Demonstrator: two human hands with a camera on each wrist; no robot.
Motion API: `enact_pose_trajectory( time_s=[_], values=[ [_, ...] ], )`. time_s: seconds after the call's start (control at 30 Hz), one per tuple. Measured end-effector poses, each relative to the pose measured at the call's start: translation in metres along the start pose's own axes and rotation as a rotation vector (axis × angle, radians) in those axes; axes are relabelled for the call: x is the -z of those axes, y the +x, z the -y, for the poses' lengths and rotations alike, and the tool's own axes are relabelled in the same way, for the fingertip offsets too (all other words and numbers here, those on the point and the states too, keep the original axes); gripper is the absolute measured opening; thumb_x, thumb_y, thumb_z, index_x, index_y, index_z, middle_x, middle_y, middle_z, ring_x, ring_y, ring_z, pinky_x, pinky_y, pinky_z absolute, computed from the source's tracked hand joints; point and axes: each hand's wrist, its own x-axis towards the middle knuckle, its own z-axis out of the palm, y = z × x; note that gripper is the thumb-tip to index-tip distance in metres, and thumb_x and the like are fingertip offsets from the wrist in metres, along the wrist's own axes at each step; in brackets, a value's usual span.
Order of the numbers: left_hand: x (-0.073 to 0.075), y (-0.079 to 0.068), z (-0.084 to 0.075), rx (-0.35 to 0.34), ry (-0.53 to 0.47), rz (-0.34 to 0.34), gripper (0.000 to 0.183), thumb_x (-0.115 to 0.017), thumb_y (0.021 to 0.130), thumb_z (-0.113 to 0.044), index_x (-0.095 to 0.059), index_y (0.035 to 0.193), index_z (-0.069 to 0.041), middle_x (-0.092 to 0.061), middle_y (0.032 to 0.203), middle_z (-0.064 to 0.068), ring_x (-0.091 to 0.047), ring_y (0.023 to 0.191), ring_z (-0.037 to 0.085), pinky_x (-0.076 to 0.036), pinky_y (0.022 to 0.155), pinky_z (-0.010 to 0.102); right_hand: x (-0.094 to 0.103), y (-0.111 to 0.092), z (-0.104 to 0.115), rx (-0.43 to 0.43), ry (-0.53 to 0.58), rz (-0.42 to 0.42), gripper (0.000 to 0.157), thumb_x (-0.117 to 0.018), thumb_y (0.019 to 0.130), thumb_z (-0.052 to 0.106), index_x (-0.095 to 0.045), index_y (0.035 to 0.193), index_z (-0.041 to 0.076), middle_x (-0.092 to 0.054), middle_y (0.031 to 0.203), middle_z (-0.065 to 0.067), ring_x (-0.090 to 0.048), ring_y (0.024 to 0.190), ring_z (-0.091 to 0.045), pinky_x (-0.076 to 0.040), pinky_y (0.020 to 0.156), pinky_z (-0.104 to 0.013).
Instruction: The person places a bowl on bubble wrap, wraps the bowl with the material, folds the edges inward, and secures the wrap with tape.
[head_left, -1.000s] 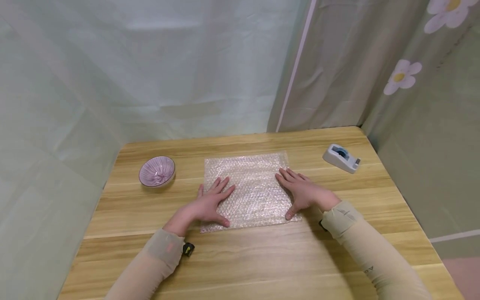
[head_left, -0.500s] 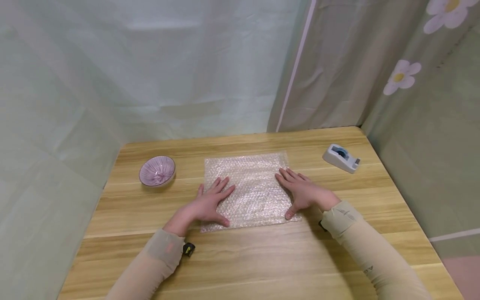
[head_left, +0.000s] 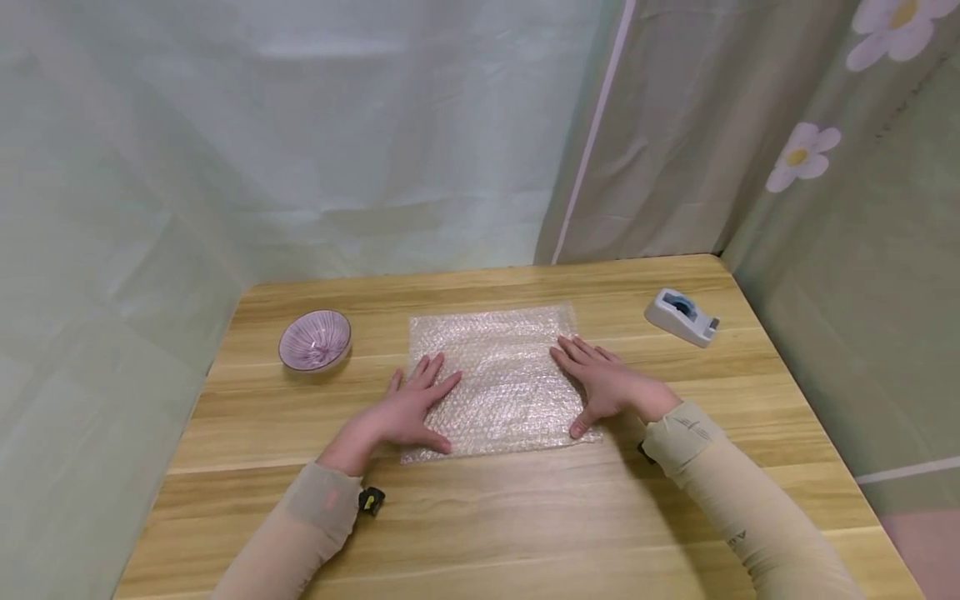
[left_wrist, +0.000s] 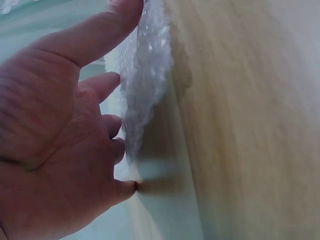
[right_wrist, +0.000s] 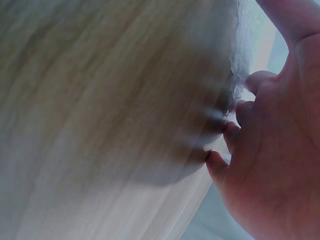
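Wrap [head_left: 498, 392], clear and bubbled, lies flat on the table [head_left: 495, 525] between the two hands, under the tips of the fingers on both sides. Fingers of the left hand [head_left: 405, 414] are spread wide, mostly straight, pressing on its left part; the thumb tip rests close to the near edge, and the little finger reaches past the left edge to touch the wood. The right hand [head_left: 606, 387] is likewise splayed, index tip and thumb on the right margin, its little finger beyond the edge on the table. The far edge of the wrap lies ahead of all the fingertips.

Well apart from the left fingers, ahead and to their left, sits a bowl [head_left: 314, 342], purple-streaked inside, mouth up. Ahead and to the right of the right fingers stands a pale dispenser [head_left: 678, 327] holding a roll of tape. Farther beyond the fingertips hangs a curtain [head_left: 412, 167].
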Motion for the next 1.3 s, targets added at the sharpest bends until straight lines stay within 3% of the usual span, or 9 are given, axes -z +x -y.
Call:
enact_pose_trajectory(
  time_s=[0.43, 0.97, 1.17, 1.3],
  values=[
    [0.003, -0.018, 0.014, -0.026, -0.031, -0.064, 0.126, -0.096, 0.073, -0.047, -0.025, 0.171, -0.010, -0.001, 0.175, 0.028, -0.001, 0.160, 0.051, -0.004, 0.124, 0.074, 0.002, 0.000, 0.002, -0.022, 0.018, 0.016, 0.146, -0.095, 0.066, 0.060, -0.010, 0.171, 0.005, 0.004, 0.177, -0.021, 0.003, 0.162, -0.044, -0.004, 0.130, -0.063],
    [-0.003, -0.023, 0.029, -0.032, -0.056, -0.098, 0.125, -0.095, 0.073, -0.051, -0.028, 0.169, -0.007, -0.002, 0.176, 0.026, -0.001, 0.160, 0.051, -0.006, 0.126, 0.070, 0.000, 0.002, 0.001, -0.025, 0.000, 0.020, 0.147, -0.095, 0.066, 0.062, -0.009, 0.172, 0.007, 0.005, 0.178, -0.019, 0.005, 0.163, -0.042, -0.004, 0.130, -0.061],
    [0.000, -0.029, 0.031, -0.006, -0.136, -0.132, 0.123, -0.096, 0.074, -0.046, -0.028, 0.170, -0.009, -0.002, 0.175, 0.028, -0.003, 0.159, 0.053, -0.011, 0.126, 0.069, -0.001, 0.003, -0.001, -0.029, -0.003, 0.022, 0.147, -0.095, 0.066, 0.062, -0.008, 0.172, 0.008, 0.005, 0.178, -0.018, 0.005, 0.163, -0.042, -0.004, 0.130, -0.061],
    [0.004, -0.036, 0.035, 0.015, -0.210, -0.177, 0.114, -0.093, 0.082, -0.041, -0.028, 0.170, -0.011, -0.005, 0.176, 0.027, -0.013, 0.158, 0.052, -0.021, 0.124, 0.068, -0.001, 0.003, -0.001, -0.030, -0.002, 0.020, 0.147, -0.094, 0.066, 0.063, -0.009, 0.172, 0.008, 0.005, 0.178, -0.018, 0.005, 0.163, -0.041, -0.004, 0.130, -0.061]
  ],
)
